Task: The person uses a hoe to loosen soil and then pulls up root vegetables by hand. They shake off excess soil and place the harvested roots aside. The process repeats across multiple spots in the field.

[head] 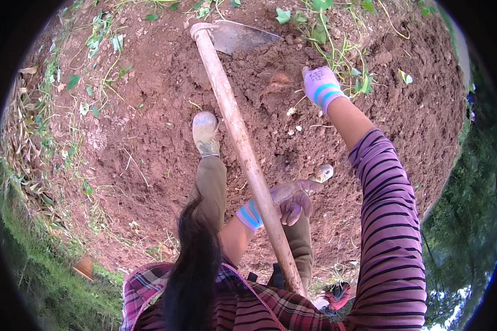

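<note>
A hoe lies diagonally before me, its wooden handle (242,138) running up from my body to a metal blade (242,38) resting on the soil. My right hand (324,87), in a purple knit glove with blue bands, is down at leafy green vines (335,51); its fingertips are hidden. Just left of it, a reddish tuber (281,78), like a sweet potato, shows partly in the loose soil. My left hand (292,202), in a matching soiled glove, is under the handle near my knee. Its fingers are apart and slightly bent, with nothing seen in them.
Reddish-brown tilled soil (157,124) spreads all around. My shoes (205,128) stand on either side of the handle. More vines (103,37) trail at upper left, with dry leaves (29,149) along the left edge. Grass (62,285) and trees (459,231) border the plot.
</note>
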A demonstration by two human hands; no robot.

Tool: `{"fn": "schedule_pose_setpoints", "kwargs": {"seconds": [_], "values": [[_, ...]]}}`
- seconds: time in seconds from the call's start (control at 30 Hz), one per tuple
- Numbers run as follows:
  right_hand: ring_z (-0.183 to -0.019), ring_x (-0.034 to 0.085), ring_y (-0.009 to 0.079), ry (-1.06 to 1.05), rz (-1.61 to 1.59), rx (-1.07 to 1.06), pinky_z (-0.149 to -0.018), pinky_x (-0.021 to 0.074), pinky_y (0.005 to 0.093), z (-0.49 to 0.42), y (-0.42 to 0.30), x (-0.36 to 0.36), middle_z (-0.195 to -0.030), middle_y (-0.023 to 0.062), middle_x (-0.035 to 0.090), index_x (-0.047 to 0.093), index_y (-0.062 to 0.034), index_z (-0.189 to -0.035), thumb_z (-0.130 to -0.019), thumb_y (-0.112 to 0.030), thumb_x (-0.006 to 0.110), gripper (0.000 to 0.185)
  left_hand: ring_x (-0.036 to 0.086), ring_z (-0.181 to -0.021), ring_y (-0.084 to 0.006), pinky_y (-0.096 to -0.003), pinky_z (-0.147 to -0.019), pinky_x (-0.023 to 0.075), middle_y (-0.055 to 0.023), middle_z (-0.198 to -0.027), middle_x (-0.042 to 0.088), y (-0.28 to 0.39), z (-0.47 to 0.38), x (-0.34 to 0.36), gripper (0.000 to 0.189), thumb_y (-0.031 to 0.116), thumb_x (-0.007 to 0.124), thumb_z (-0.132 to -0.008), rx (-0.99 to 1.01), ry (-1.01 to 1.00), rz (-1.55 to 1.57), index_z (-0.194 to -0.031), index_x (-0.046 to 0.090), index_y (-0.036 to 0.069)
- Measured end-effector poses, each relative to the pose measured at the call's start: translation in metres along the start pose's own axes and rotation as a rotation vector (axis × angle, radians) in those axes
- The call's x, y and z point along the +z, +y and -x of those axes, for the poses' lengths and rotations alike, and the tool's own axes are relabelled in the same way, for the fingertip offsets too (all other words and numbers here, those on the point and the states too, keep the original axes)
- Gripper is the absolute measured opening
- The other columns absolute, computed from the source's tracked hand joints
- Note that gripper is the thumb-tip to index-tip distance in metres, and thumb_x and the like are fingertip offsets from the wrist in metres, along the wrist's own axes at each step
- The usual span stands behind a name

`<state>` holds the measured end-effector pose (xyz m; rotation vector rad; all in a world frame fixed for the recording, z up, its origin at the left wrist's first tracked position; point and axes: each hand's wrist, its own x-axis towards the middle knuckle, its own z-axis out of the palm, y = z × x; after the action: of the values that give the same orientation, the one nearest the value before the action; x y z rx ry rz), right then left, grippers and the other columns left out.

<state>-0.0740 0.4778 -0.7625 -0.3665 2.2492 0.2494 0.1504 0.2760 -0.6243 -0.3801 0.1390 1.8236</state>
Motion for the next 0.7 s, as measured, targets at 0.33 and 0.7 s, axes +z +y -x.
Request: {"fn": "schedule_pose_setpoints", "kwargs": {"seconds": [0.33,0.7], "values": [[-0.1,0.068,0.0413,0.081,-0.987,0.607,-0.091,0.0528,0.0446,0.179,-0.013,0.133,-0.106,0.029,0.069,0.046,0.0064,-0.137,-0.09,-0.053,0.06,0.077,0.063,-0.07,-0.013,-0.0249,-0.061,0.0511,-0.0103,-0.097,0.066,0.009,-0.01,-0.005,0.061,0.049,0.047,-0.103,0.287,0.348,-0.107,-0.143,0.044,0.003],[-0.1,0.068,0.0416,0.182,-1.192,0.544,-0.087,0.0527,0.0425,0.193,-0.005,0.202,-0.103,0.0294,0.069,0.063,0.0061,-0.114,-0.087,-0.047,0.07,0.06,0.067,-0.083,-0.0228,-0.0323,-0.068,0.0563,-0.0111,-0.107,0.066,-0.004,-0.028,-0.041,0.049,0.036,0.063,-0.098,0.535,0.951,0.216,-0.137,0.046,0.011]]}}
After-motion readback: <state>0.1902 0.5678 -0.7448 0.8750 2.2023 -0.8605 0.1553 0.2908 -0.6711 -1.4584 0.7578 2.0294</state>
